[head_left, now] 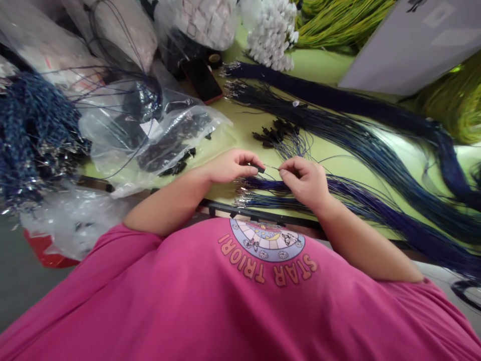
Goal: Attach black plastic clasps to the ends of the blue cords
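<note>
Between thumb and fingers, my left hand pinches a small black connector. My right hand is closed on a thin wire, whose metal tip points left at the connector. Whether the tip touches the connector is too small to tell. Below both hands lie bundles of dark blue wires with bare metal terminals at their left ends. Just beyond my hands is a pile of black connectors with wires attached.
A clear plastic bag with black parts lies left of my hands. Farther back are a phone, white connectors, more dark wire bundles and yellow-green wires. Blue wires hang at the far left.
</note>
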